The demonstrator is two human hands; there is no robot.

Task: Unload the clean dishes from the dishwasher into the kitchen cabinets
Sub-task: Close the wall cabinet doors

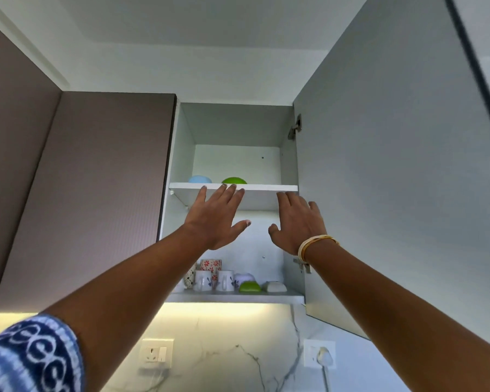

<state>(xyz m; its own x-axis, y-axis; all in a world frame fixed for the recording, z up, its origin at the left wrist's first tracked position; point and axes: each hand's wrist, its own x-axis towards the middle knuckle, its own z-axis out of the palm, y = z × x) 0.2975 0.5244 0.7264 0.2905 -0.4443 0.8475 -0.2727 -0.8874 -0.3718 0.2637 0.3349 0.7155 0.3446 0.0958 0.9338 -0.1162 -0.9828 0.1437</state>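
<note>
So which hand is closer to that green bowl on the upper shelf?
Left. The left hand reaches just below the green bowl; the right hand is off to the bowl's right.

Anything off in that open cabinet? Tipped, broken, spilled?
Nothing stands out. Blue bowl and green bowl sit on the upper shelf; mugs stand upright below. Both hands are empty.

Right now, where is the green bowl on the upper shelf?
In the head view, the green bowl sits on the upper shelf of the open cabinet, right of the light blue bowl, just above the left hand.
</note>
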